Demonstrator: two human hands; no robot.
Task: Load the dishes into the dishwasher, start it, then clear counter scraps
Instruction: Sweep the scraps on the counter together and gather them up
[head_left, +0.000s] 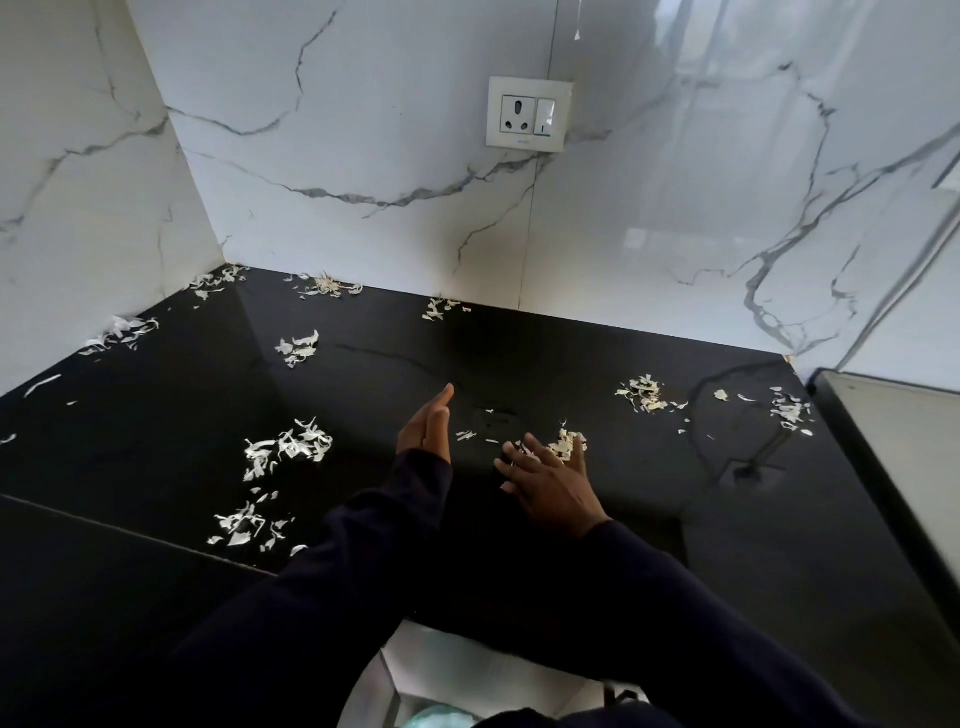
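Pale vegetable scraps lie in several small piles across a glossy black counter (467, 358). My left hand (425, 428) stands on edge on the counter, fingers straight and together, holding nothing. My right hand (550, 480) lies flat with its fingers spread, their tips touching a small scrap pile (569, 442). A few loose bits (466, 435) sit between the two hands. A bigger pile (288, 449) lies left of my left hand, and another pile (244, 527) sits nearer the counter's front edge. The dishwasher is not in view.
White marble walls close the counter at the back and left, with a socket (529, 114) on the back wall. More scraps (643, 393) lie at the right and along the back edge (327, 286). A pale raised ledge (904, 441) borders the right side.
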